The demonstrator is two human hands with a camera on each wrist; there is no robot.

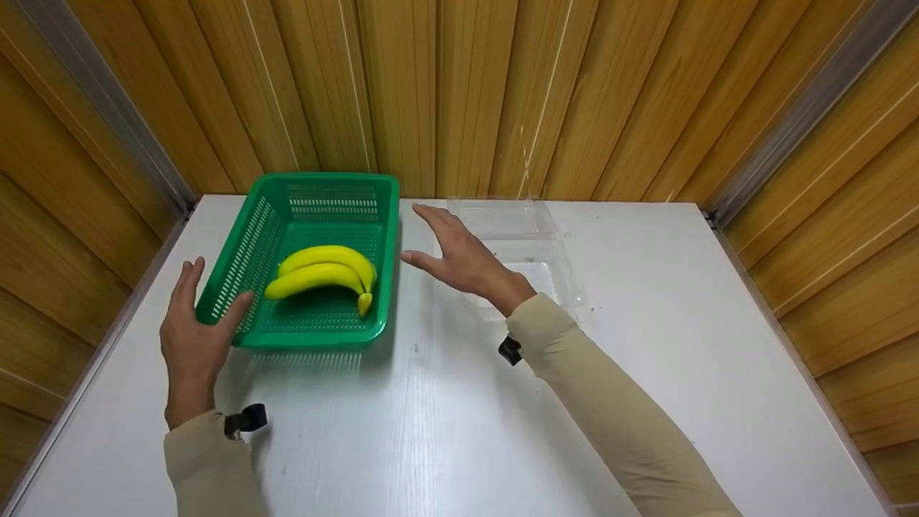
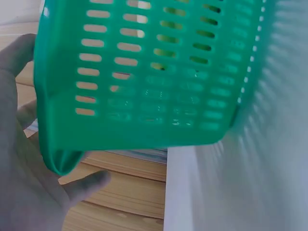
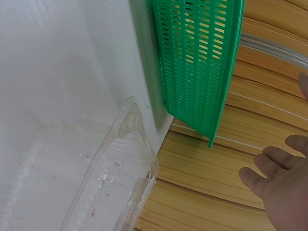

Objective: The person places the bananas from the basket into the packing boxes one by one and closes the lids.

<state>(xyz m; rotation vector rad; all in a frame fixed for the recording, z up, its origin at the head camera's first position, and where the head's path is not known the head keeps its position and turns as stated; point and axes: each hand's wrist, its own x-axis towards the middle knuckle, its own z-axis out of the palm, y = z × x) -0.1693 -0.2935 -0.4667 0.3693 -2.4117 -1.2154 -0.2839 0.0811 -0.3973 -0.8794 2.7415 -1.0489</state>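
Note:
A green plastic basket (image 1: 388, 287) with slotted walls stands at the back left of the white table. Inside lies a small bunch of yellow bananas (image 1: 323, 276), its stem toward the front right. My left hand (image 1: 194, 337) is at the basket's front left corner, thumb and fingers spread around the rim; in the left wrist view the hand (image 2: 29, 168) shows beside that corner. To the right of the basket, my right hand (image 1: 463, 258) hovers with fingers extended and thumb apart. In the right wrist view, the hand (image 3: 284, 178) holds nothing and is apart from the basket wall.
A clear plastic clamshell box (image 1: 567, 280) lies opened on the table, partly behind my right hand and forearm. Wood-patterned panels (image 1: 474, 100) rise behind the white table (image 1: 402, 431) and on both sides. A dark strap (image 1: 245, 420) is on my left wrist.

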